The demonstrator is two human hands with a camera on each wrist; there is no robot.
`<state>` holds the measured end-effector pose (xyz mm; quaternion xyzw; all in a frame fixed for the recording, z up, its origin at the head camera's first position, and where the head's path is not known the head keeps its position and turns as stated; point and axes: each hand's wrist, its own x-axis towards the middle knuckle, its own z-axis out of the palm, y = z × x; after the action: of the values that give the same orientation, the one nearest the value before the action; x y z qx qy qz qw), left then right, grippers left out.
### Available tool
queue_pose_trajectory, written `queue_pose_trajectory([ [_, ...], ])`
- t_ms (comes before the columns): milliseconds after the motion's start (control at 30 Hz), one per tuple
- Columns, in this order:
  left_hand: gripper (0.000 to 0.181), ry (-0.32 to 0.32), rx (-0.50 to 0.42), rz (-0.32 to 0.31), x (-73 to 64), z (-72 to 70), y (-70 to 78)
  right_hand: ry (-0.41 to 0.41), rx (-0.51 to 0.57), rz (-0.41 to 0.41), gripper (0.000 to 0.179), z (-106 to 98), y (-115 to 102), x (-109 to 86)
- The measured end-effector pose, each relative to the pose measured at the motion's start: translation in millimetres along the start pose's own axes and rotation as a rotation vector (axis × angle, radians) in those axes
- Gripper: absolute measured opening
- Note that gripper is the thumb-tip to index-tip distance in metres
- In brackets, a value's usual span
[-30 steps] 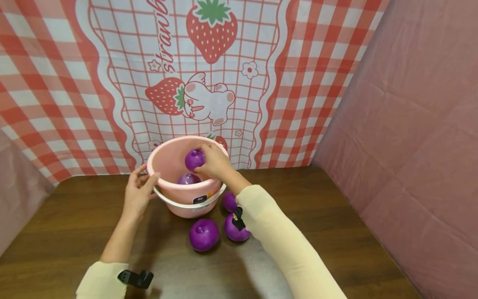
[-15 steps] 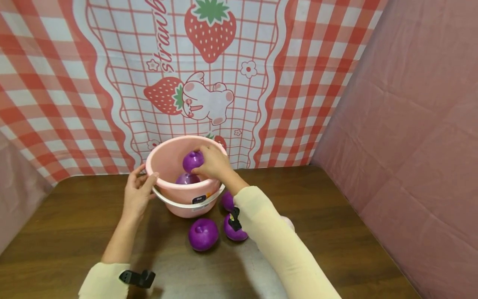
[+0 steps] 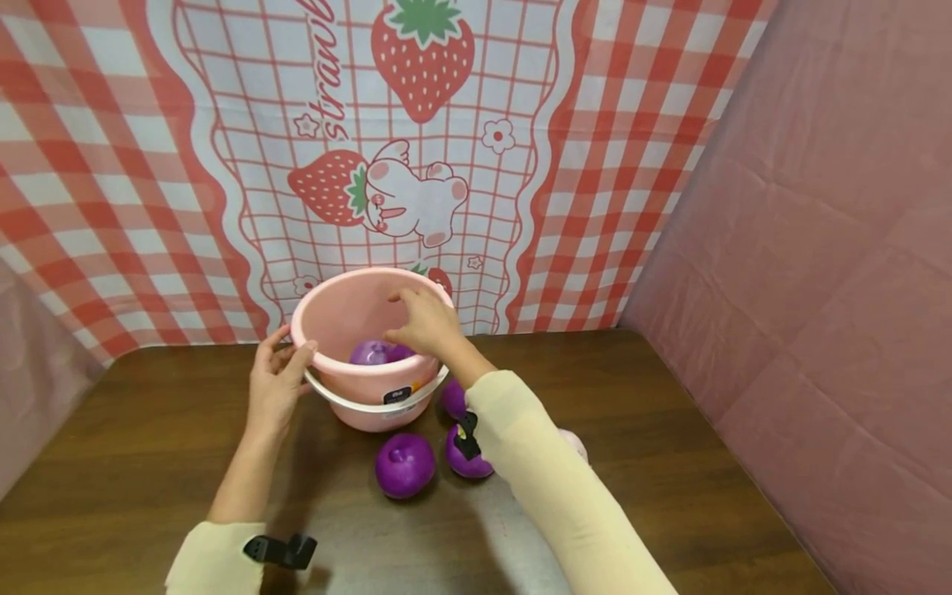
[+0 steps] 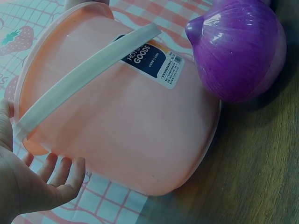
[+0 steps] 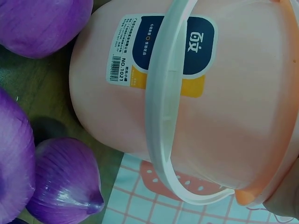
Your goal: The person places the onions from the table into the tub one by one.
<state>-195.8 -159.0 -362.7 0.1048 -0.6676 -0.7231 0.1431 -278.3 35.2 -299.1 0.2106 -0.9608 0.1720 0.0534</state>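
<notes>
Red-checked strawberry cloth point(image 3: 513, 74) hung behind a brown wooden table point(image 3: 632, 405), with plain pink cloth point(image 3: 811, 248) along the right side. The pink bucket point(image 3: 338, 382) stood upright at the back of the table, near the cloth, its white handle point(image 3: 364, 407) down across the front, a dark label point(image 3: 397, 395) on the wall.

Two purple onions sat inside, low and side by side: a paler onion point(image 3: 368, 353) and a darker onion point(image 3: 400, 353), the latter just under the right hand point(image 3: 427, 322). That hand was over the bucket's mouth, thumb and fingers spread apart, tips separate; I couldn't tell if it touched the rim. The left hand point(image 3: 275, 384) held the bucket's left edge, thumb on the rim, fingers bent around outside, slightly apart.

Three more purple onions lay on the table: the front onion point(image 3: 405, 466), the middle onion point(image 3: 467, 457), part hidden by the right sleeve point(image 3: 565, 487), and the back onion point(image 3: 454, 399), near the bucket. A pale round thing point(image 3: 574, 444) poked out behind that sleeve, mostly covered. Both cream sleeves carried black clips, one on the left sleeve point(image 3: 216, 559).
</notes>
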Motion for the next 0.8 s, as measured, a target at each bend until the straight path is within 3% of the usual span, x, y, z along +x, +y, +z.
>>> queue_pose_trajectory([
  [233, 0.060, -0.001, -0.002, 0.001, 0.0, -0.3, -0.1, 0.065, 0.120, -0.061, 0.053, -0.7, 2.5, -2.8],
  [600, 0.058, 0.000, -0.005, 0.000, -0.1, 0.9, 0.7, 0.140, 0.476, -0.124, 0.042, -8.8, 11.9, -6.4],
  [800, 0.058, -0.002, -0.007, -0.006, -0.2, 0.9, 1.7, 0.171, 0.522, -0.136, 0.041, -20.8, 21.9, -13.5],
])
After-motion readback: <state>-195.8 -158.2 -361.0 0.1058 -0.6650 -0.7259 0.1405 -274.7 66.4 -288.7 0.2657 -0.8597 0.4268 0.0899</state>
